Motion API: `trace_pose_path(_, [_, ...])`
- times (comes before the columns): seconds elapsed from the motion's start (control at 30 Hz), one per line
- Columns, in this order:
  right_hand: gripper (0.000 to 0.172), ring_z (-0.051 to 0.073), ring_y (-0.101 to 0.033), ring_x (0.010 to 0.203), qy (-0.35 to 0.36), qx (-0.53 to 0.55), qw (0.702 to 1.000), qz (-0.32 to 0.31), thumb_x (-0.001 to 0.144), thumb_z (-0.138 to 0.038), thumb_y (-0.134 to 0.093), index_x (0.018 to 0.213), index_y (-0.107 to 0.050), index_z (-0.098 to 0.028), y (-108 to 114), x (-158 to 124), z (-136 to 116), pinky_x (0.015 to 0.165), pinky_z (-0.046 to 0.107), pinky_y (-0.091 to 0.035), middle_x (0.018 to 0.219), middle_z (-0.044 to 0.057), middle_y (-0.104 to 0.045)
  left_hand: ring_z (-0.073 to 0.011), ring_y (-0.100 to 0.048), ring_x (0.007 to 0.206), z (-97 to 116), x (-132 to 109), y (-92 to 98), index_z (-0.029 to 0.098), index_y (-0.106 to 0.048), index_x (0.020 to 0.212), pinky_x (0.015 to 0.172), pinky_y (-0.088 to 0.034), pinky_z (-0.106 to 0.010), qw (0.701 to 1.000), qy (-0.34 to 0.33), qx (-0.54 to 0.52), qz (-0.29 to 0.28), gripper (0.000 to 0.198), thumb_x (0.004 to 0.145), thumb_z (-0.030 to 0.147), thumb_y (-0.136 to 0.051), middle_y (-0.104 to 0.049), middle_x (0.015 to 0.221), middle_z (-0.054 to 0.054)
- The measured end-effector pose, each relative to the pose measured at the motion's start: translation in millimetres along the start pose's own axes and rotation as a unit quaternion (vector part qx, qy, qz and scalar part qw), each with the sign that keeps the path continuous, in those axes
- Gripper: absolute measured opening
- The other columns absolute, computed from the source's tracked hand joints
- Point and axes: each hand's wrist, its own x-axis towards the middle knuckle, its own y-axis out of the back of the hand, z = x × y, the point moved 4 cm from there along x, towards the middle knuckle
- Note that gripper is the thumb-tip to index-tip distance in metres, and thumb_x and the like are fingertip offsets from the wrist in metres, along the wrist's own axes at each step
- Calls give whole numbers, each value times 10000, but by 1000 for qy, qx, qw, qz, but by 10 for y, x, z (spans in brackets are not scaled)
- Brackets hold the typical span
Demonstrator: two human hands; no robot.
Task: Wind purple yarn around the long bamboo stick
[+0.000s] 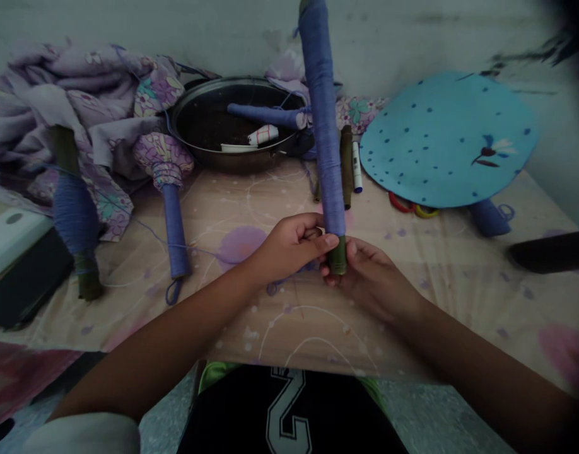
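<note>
Left hand (289,247) pinching and right hand (372,280) cupping the bare green end (337,257) of a blue-thread-wound stick (323,120), held upright above the floral sheet (289,328), with another wound stick (176,230) lying left of the hands.

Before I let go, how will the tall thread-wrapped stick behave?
The thread-wrapped stick looks stiff, since it stands straight above the left hand and right hand without bending. It is probably apt to tip, being long and held only near its green lower end. Being round, it would likely roll on the sheet if laid down.
</note>
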Motion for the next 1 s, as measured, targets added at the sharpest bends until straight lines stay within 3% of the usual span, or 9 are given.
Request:
trace_pose_path(0.13, [230, 110, -572, 645, 46, -74, 995, 53, 808, -413, -606, 922, -602, -213, 53, 0, -30, 568, 245, -482, 760, 5, -591, -60, -515, 490, 5, 22, 21, 117, -547, 857, 475, -426, -174, 998, -25, 41, 35, 347, 714, 408, -671, -545, 591, 33])
trace_pose_path(0.27, [220, 100, -554, 637, 64, -122, 989, 51, 777, -354, -660, 926, -591, -208, 71, 2, -31, 554, 227, -466, 753, -3, -587, -35, -435, 482, 0, 30, 73, 116, -551, 799, 436, -326, -146, 988, -37, 125, 78, 295, 722, 377, -666, -472, 564, 52])
trace_pose_path(0.43, [191, 101, -558, 669, 47, -74, 996, 10, 811, -357, -621, 924, -614, -204, 71, 3, -17, 598, 239, -463, 803, 11, -592, -86, -543, 571, -34, 49, 72, 120, -534, 813, 539, -428, -201, 996, -26, 79, 26, 297, 746, 389, -642, -561, 636, 6])
trace_pose_path(0.6, [224, 86, -554, 620, -2, 24, 999, -43, 801, -398, -628, 885, -634, -190, 31, 4, -20, 594, 227, -456, 788, 17, -616, -84, -572, 583, -8, 54, 49, 117, -543, 838, 591, -461, -214, 999, -42, 5, -34, 270, 763, 356, -644, -589, 680, -2])
trace_pose_path(0.8, [258, 73, -546, 572, -47, 88, 991, -86, 767, -401, -666, 886, -649, -172, 8, 15, -11, 551, 202, -435, 751, 8, -623, -73, -561, 616, 9, 40, 46, 105, -566, 840, 588, -449, -185, 998, -44, 14, -33, 297, 761, 379, -651, -585, 719, -9])
trace_pose_path(1.0, [284, 78, -551, 560, -66, 75, 989, -108, 798, -423, -618, 912, -642, -164, 0, 19, -15, 543, 214, -444, 752, 21, -625, -59, -537, 579, -17, 37, 23, 113, -555, 823, 546, -430, -172, 999, -29, -16, -28, 322, 736, 400, -673, -553, 664, 14])
